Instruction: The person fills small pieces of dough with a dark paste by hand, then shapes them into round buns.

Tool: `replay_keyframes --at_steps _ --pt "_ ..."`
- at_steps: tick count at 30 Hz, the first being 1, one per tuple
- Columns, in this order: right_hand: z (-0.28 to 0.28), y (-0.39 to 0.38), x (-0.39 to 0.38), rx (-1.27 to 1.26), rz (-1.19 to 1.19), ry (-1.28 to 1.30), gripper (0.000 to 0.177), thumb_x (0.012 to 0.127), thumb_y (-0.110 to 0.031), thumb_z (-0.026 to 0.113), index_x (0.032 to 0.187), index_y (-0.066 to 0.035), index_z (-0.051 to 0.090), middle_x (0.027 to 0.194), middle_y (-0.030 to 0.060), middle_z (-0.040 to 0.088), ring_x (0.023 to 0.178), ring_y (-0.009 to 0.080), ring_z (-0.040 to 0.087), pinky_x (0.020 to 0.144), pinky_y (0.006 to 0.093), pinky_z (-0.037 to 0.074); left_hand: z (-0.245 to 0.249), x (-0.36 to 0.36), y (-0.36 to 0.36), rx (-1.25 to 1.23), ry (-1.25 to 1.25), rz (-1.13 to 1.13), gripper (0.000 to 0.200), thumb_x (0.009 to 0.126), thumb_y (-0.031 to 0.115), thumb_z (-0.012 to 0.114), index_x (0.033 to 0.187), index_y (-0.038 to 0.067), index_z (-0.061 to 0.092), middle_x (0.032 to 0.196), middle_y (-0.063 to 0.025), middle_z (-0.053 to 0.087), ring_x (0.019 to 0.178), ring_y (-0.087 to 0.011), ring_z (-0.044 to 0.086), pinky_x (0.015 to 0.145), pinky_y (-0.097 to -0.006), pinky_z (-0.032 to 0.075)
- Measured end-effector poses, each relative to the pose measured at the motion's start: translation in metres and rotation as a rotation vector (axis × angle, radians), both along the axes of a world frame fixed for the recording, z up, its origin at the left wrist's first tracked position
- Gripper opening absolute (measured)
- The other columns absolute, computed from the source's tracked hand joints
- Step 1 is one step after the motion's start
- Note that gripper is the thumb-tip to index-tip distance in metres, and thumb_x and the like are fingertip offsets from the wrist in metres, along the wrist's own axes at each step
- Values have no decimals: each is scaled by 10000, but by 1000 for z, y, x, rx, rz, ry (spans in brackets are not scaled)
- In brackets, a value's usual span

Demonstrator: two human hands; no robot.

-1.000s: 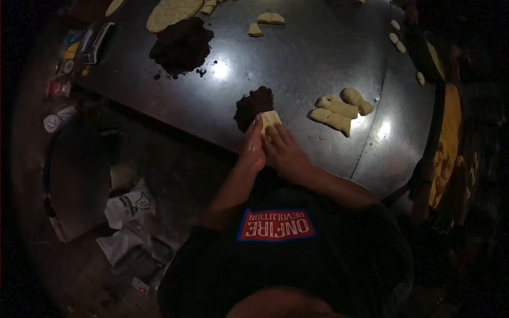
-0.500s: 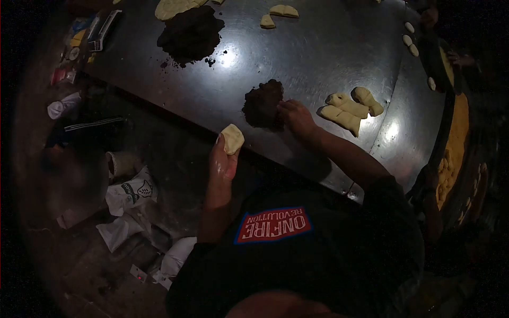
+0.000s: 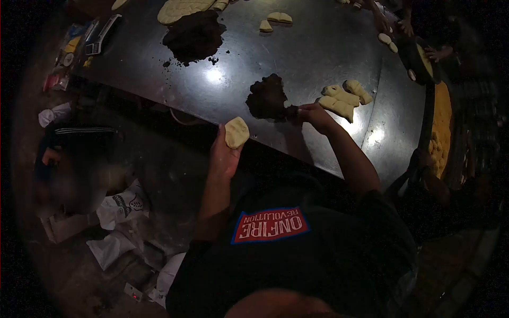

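Observation:
A flattened piece of pale dough [image 3: 237, 132] rests in my left hand [image 3: 225, 153], which holds it at the near edge of the metal table. My right hand [image 3: 316, 117] pinches a small dark lump [image 3: 291, 112] just right of the smaller dark mound [image 3: 266, 98]. Beyond my right hand, several pale dough pieces [image 3: 339, 100] lie together on the table. The larger dark mound [image 3: 194, 36] sits farther back on the left, against a big sheet of dough [image 3: 183, 9].
The metal table [image 3: 313, 58] slopes across the view. Small dough pieces [image 3: 279, 18] lie at its back. Another person's hands [image 3: 439, 53] are near a round pan [image 3: 419, 61] at right. White bags [image 3: 123, 204] lie at lower left.
My right hand has drawn back from the smaller mound with a dark lump between its fingers. The dough in my left hand now faces the camera more. The whole view has shifted slightly.

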State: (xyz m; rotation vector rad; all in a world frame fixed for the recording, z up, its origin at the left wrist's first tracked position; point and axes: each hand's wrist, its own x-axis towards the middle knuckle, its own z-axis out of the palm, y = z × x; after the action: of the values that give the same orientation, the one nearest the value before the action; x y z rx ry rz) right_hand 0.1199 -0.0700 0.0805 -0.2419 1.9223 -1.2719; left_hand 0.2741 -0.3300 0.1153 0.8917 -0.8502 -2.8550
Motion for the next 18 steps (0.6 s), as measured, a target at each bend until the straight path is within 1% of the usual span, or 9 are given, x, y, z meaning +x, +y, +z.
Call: replay_keyframes --at_steps 1,3,6,8,9,11,12,16,18 --pt "-9 6 6 -322 -212 -212 309 903 -138 519 1116 77 578 1024 135 635 937 190 596 862 345 473 -2 -6 3 0 0 -2 458 968 344 450 1258 -11 439 1226 -118 524 1137 -230 520 975 -357 425" --pt "-5 2 22 -425 -342 -257 321 898 -157 536 1092 96 576 1025 161 623 895 239 596 866 364 470 -6 -21 12 11 57 -130 489 969 373 436 1279 -5 425 1230 -115 521 1148 -225 510 985 -360 408" --pt "26 -6 32 -542 -375 -323 310 894 -178 558 1074 72 592 990 116 633 893 209 595 837 352 472 -6 -50 35 6 54 -204 502 971 391 421 1283 -3 427 1226 -107 518 1145 -208 507 982 -351 403" --pt "54 -10 34 -359 -357 19 209 858 -128 615 997 26 637 987 100 638 935 207 593 822 330 474 -3 -72 53 25 110 -284 487 971 395 423 1267 9 449 1204 -96 524 1107 -182 520 959 -338 410" --pt "61 -14 34 -366 -362 10 209 858 -128 615 997 26 637 987 100 638 935 207 593 822 330 474 6 -81 64 18 100 -288 487 971 395 423 1267 9 449 1204 -96 524 1107 -182 520 959 -338 410" --pt "70 -21 32 -102 -175 1018 138 786 -71 658 908 -6 655 986 124 639 892 260 606 778 330 483 24 -97 87 -51 47 -370 482 971 398 421 1270 21 449 1180 -90 528 1075 -172 525 926 -320 422" --pt "74 -25 30 -38 -179 1097 170 746 -27 653 914 -8 641 981 151 628 850 315 605 762 344 489 29 -103 97 -137 111 -388 434 971 333 457 1273 21 448 1176 -93 525 1052 -173 527 903 -306 425" --pt "64 -14 11 -45 -178 1076 189 755 6 616 942 1 636 984 149 626 858 275 617 776 350 493 26 -124 111 -349 101 -353 385 964 221 488 1283 13 433 1184 -100 519 1067 -185 524 915 -325 430" --pt "64 6 -3 -413 -288 663 231 786 29 560 1006 7 625 1001 139 616 893 218 603 795 342 489 28 -129 106 -207 67 -245 378 951 129 494 1299 9 409 1193 -106 514 1084 -192 524 929 -345 438"
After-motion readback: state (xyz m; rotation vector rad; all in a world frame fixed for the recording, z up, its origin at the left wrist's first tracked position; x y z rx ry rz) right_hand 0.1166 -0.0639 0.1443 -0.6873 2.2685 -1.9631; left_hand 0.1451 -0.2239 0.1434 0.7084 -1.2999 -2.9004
